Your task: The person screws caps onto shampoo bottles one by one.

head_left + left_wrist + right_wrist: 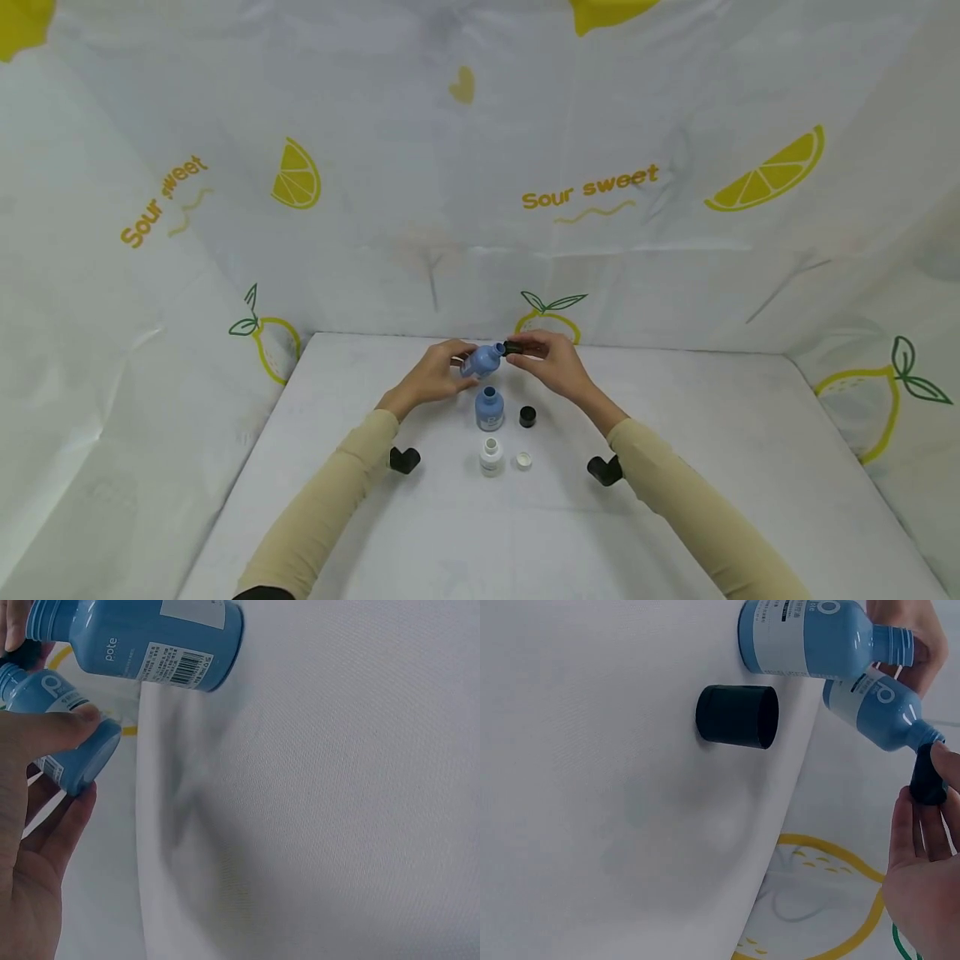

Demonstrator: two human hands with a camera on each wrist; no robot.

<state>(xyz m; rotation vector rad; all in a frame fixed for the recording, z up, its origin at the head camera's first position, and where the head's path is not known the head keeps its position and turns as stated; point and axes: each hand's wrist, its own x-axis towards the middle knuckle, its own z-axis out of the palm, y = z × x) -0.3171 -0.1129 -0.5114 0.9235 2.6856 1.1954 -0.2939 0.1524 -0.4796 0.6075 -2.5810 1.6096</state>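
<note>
Beige sleeves (324,502) stretch over the white table (675,417) to two hands working near its far edge. Curled around a small blue bottle (480,361), the left hand (431,375) lays its thumb across the label, with the other fingers on the opposite side and one fingertip at the base; the bottle is tilted, its uncapped mouth toward the right hand (557,364). That hand pinches a black cap (513,347) between thumb and fingertips, right at the bottle's mouth; whether cap and rim touch, I cannot tell. Below the held bottle, well clear of the fingers, a larger blue bottle (490,412) stands upright and uncapped, with a second black cap (528,417) open end up just to its right. Closer to the person, a white bottle (491,461) also stands uncapped, a white cap (523,461) beside it.
</note>
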